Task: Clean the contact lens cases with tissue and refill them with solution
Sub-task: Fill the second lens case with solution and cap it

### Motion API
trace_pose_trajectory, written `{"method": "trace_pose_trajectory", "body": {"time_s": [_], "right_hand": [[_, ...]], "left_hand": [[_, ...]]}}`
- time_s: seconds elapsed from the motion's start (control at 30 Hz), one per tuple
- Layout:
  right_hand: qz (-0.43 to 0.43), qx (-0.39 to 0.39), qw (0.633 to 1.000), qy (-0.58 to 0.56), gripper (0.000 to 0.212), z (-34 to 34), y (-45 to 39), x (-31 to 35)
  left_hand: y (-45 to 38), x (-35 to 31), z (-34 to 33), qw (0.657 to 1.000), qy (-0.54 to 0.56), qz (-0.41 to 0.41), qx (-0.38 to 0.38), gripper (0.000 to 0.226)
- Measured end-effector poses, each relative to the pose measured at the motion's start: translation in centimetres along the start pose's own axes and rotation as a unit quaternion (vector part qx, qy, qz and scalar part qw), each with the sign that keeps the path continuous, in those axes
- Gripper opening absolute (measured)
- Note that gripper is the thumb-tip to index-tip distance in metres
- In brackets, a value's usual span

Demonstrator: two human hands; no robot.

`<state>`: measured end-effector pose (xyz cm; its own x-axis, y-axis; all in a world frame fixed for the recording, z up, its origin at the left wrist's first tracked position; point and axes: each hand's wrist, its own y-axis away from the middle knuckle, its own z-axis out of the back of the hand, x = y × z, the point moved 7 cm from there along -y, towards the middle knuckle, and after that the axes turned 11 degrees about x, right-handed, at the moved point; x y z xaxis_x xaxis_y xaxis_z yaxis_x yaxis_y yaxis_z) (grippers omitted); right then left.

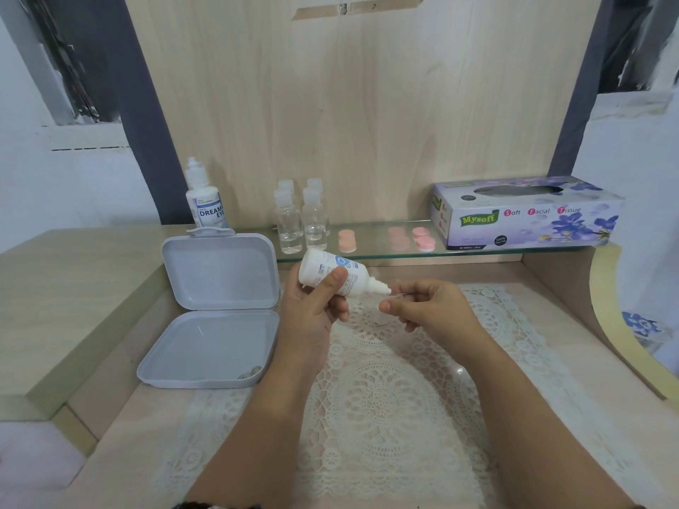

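Solution bottle [332,272] sits tipped, nozzle toward 3 o'clock, in the left hand [316,306], thumb and fingers wrapped round its body; light, squeezable plastic, likely slick, best gripped mid-body. Nozzle meets a small clear lens case [395,296] pinched by the right hand [428,304]; tiny, light, easily spilled, hold by the rim. Pink caps [422,239] on the glass shelf [367,253] at 12, tissue box [525,214] at 2, open grey box [216,310] at 9.

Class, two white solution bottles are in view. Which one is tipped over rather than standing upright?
The solution bottle gripped in the left hand, tilted with its nozzle toward the right hand. The other, the Dream Eye bottle, stands upright at the back.
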<state>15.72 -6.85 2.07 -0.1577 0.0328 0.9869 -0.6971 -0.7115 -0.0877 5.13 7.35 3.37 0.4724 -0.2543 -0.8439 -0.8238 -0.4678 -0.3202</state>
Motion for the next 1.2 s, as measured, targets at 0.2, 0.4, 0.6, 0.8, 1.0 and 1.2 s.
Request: {"method": "trace_pose_trajectory", "body": {"time_s": [0.2, 0.4, 0.6, 0.8, 1.0, 1.2], "right_hand": [[-0.003, -0.003, 1.0, -0.001, 0.026, 0.02, -0.03, -0.03], [-0.003, -0.002, 1.0, -0.004, 0.025, -0.01, -0.02, -0.02], [0.0, -0.005, 1.0, 0.004, 0.027, 0.12, -0.08, -0.07], [-0.002, -0.004, 1.0, 0.004, 0.028, 0.14, -0.08, -0.14], [-0.005, -0.005, 1.0, 0.003, 0.026, 0.11, -0.12, -0.14], [-0.007, -0.003, 1.0, -0.001, 0.025, 0.1, -0.13, -0.21]], "left_hand": [[0.04, -0.04, 0.1, 1.0, 0.0, 0.0, -0.003, 0.038], [0.0, -0.03, 0.07, 1.0, -0.001, -0.002, 0.0, 0.035], [-0.01, -0.2, 0.11, 1.0, 0.0, -0.009, -0.006, 0.036], [0.09, -0.27, 0.11, 1.0, -0.003, -0.009, -0.004, 0.035], [0.11, -0.29, 0.05, 1.0, -0.003, -0.007, -0.002, 0.035], [0.1, -0.43, 0.03, 1.0, 0.0, -0.009, -0.009, 0.034]]}}
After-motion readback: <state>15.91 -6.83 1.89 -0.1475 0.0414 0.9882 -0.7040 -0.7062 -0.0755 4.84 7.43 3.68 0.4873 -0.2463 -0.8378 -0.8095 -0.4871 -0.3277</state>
